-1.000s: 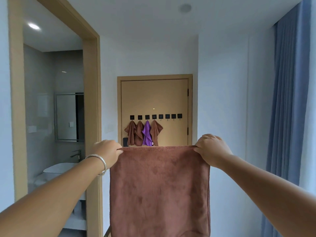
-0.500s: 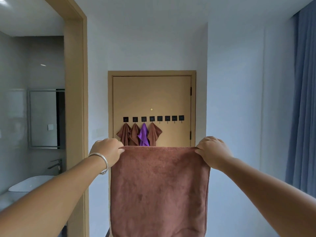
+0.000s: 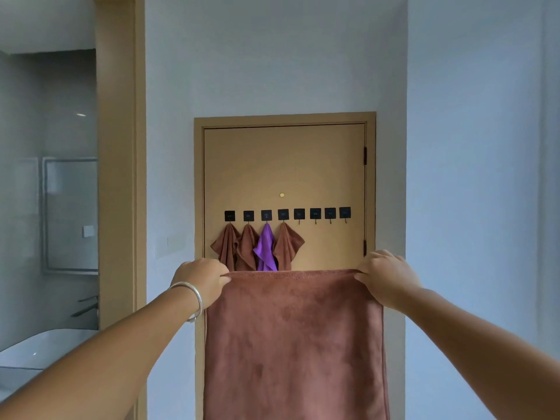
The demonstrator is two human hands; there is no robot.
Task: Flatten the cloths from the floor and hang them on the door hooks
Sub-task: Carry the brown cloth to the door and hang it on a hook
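Directly ahead, at the far end, stands a tan door (image 3: 285,165) in a matching frame, with white wall on both sides. To the left, a second doorway (image 3: 119,153) opens onto a room with a mirror (image 3: 71,215) and a white basin (image 3: 39,347). The held brown cloth (image 3: 294,344) hangs between viewer and door, hiding the door's lower part.

Count: eight black hooks (image 3: 315,213) in one row across the door. The four on the left are occupied by three small brown cloths (image 3: 247,250) and one purple cloth (image 3: 266,247); the four on the right are bare.

The brown cloth is spread flat and smooth, top edge level, hanging straight down out of view. The left hand (image 3: 201,280), silver bangle (image 3: 191,300) at the wrist, pinches its top left corner. The right hand (image 3: 386,275) pinches the top right corner.
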